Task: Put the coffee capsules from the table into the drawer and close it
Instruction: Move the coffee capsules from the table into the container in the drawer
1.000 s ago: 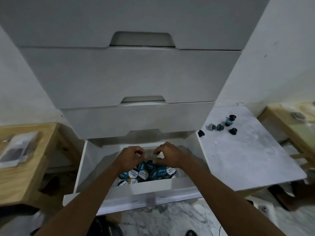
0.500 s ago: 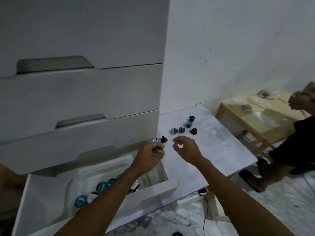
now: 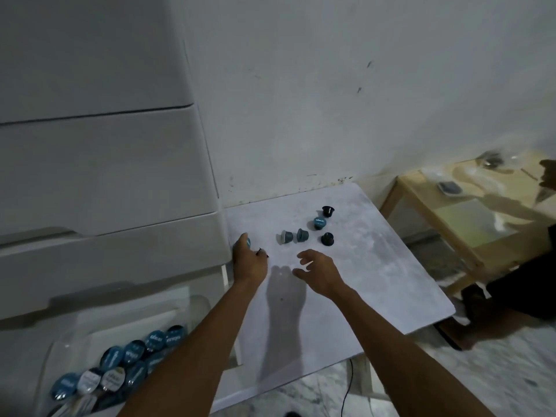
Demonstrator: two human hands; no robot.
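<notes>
Mid-pickup: left hand [image 3: 251, 261] curls over a lone capsule [image 3: 248, 242] at the desk [image 3: 376, 281] edge, seemingly pinching it (blurry). The right hand [image 3: 319, 273] is spread, reaching for five capsules [image 3: 302, 235] just ahead, likely so both load at once. The open drawer [image 3: 207, 311], part-filled, lies below-left of the left hand. Versus a second ago, both hands are out of the drawer.

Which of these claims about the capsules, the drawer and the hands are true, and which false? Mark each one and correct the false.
1. The drawer stands open with stored capsules in it. True.
2. The right hand grips a capsule. False: its fingers are spread and hold nothing.
3. Five capsules lie clustered on the table. True.
4. Every capsule in that cluster is black. False: two are black, the others blue or grey.
5. The left hand rests inside the drawer. False: it is over the table's edge, with a blue capsule at its fingertips.
</notes>
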